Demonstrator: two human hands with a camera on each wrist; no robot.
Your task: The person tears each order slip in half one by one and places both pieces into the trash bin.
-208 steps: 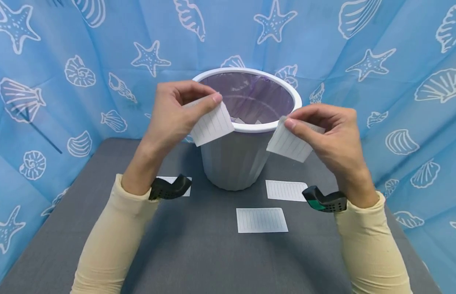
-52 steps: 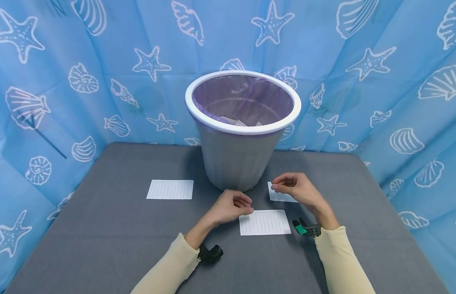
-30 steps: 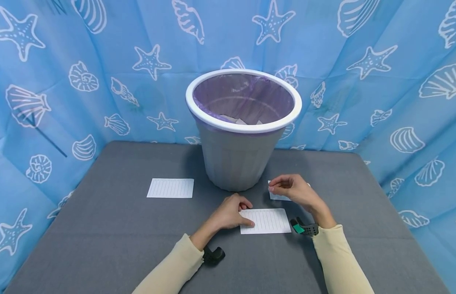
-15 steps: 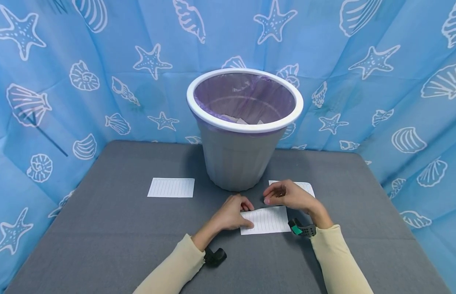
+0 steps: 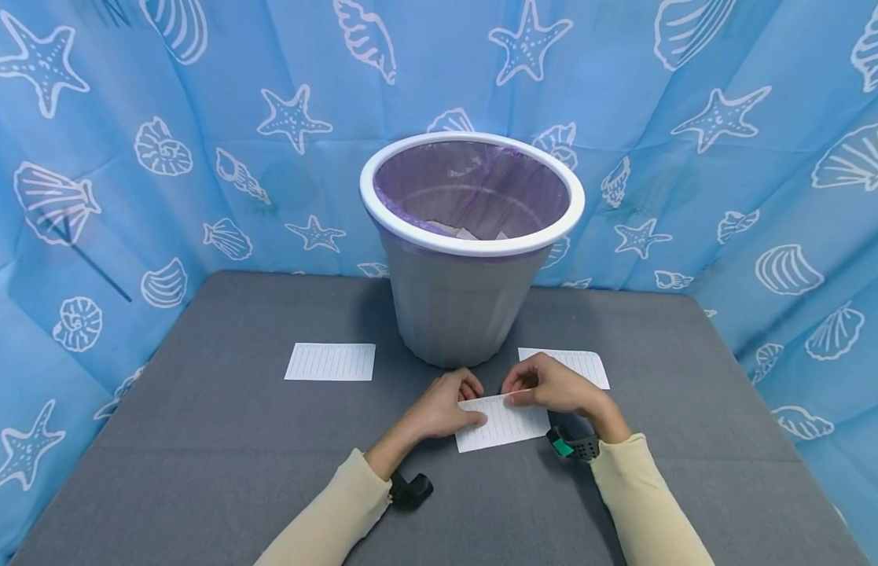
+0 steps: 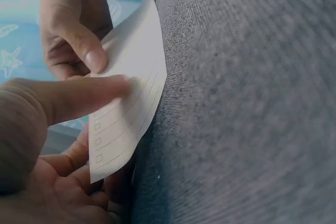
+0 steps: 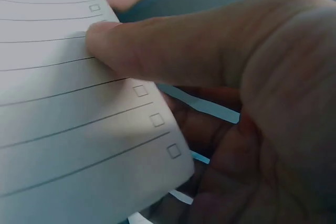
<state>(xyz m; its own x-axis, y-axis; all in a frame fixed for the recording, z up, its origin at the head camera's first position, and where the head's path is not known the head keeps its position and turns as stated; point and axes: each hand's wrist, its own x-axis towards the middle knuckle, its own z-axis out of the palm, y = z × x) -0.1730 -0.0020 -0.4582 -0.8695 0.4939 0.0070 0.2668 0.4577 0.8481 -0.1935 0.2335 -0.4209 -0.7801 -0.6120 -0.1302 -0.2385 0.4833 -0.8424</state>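
Note:
A white lined sheet of paper point(image 5: 512, 423) is slightly tilted at the middle of the table, in front of the bin. Small checkboxes run along one edge of this sheet point(image 7: 63, 114) in the right wrist view. My left hand point(image 5: 442, 405) pinches its left end, thumb on top and fingers beneath. At the far edge, my right hand point(image 5: 555, 385) pinches it too, its thumb lying on the lined face. In the left wrist view the sheet point(image 6: 142, 51) bends a little between both thumbs, one long edge close to the cloth.
A grey bin point(image 5: 456, 306) with a white rim and purple liner stands behind the hands, with white paper pieces inside. One lined sheet point(image 5: 330, 362) lies left of it; another point(image 5: 583, 363) lies right, partly behind my right hand. A blue shell-patterned curtain point(image 5: 269, 196) surrounds the grey-covered table point(image 5: 198, 472).
Earlier, each hand held a paper piece near the bin; both hands then came down to the table. My right hand has moved left from the right sheet and gripped the middle one, which has tilted.

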